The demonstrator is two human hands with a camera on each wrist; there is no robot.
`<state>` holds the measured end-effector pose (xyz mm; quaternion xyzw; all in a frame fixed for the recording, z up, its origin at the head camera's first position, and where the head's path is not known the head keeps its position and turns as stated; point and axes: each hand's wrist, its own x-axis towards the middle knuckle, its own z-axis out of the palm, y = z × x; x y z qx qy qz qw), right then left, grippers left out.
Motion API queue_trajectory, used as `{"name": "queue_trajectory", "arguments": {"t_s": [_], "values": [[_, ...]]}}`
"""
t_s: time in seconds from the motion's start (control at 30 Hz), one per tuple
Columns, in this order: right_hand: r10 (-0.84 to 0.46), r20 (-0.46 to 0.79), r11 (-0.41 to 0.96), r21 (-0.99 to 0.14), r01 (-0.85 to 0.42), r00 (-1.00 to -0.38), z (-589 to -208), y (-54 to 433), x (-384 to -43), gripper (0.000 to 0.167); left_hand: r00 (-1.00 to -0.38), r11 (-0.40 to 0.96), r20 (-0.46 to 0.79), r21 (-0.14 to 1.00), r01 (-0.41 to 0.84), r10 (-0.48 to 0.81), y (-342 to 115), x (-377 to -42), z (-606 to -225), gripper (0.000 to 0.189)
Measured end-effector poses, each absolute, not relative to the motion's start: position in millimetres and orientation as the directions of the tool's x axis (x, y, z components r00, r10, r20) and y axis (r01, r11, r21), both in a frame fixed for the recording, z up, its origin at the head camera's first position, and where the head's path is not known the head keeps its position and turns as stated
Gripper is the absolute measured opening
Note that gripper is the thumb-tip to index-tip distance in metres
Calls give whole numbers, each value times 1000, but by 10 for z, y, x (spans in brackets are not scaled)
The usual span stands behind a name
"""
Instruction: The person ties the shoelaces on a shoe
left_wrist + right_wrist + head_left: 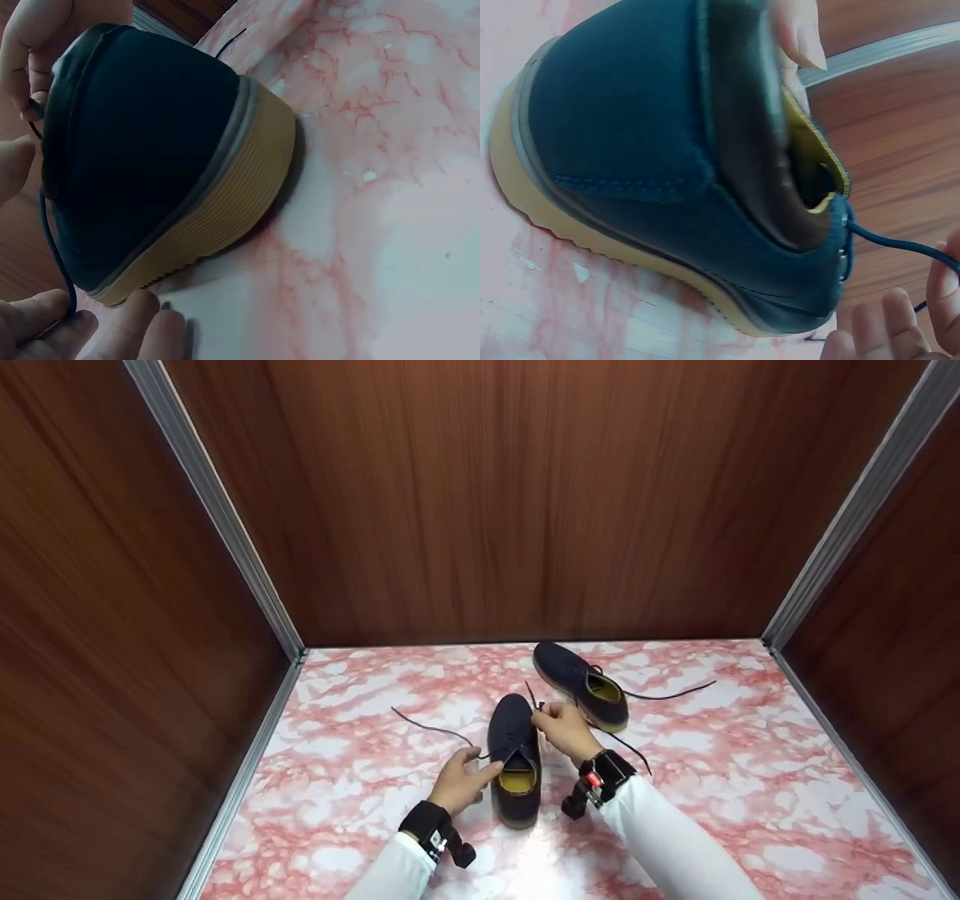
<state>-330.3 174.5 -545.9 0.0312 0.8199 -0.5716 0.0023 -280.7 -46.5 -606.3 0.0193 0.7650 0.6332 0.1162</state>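
A dark navy lace-up shoe (514,720) stands upright, toe pointing away, heel towards me. My left hand (459,781) is at its left side, the thumb by the opening. The left shoelace (51,232) runs down from the shoe and is caught between that hand's fingers (82,330), its loose end trailing left on the surface. To the right of the laces my right hand (564,729) pinches the right shoelace (889,241), whose tip sticks up past the fingertips. Slack hangs between the shoe and this hand. The yellow lining (516,781) shows inside the shoe.
A matching navy shoe (561,664) lies angled at the back right, its laces (671,697) spread loosely. Brown wood-look panels (480,510) with grey metal corner strips (225,525) enclose the red-and-white marbled surface (337,780).
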Motion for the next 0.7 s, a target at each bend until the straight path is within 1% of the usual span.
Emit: {"name": "queue_trajectory", "arguments": {"t_s": [0.2,0.3,0.4,0.47,0.57,0.7], "values": [[15,-53,256,-965,55,-998,-5369,1790,-3302,29,-996,199,-80,978,-70,43,-472,-2906,-5992,57],[-2,-52,250,-967,49,-999,-5323,1829,-3291,30,-999,198,-37,979,-41,-22,-462,-2959,-5956,43],[-14,-51,247,-968,46,-999,-5272,1865,-3282,28,-998,214,21,977,7,-60,-459,-3013,-5920,28],[-19,-53,249,-967,46,-998,-5243,1887,-3278,27,-996,236,57,971,41,-64,-461,-3047,-5891,19],[-29,-50,255,-966,41,-998,-5217,1919,-3277,30,-995,267,89,961,73,-49,-462,-3086,-5837,11],[-45,-35,276,-961,22,-998,-5191,1965,-3273,31,-998,232,63,971,60,-3,-458,-3103,-5752,16]]}}
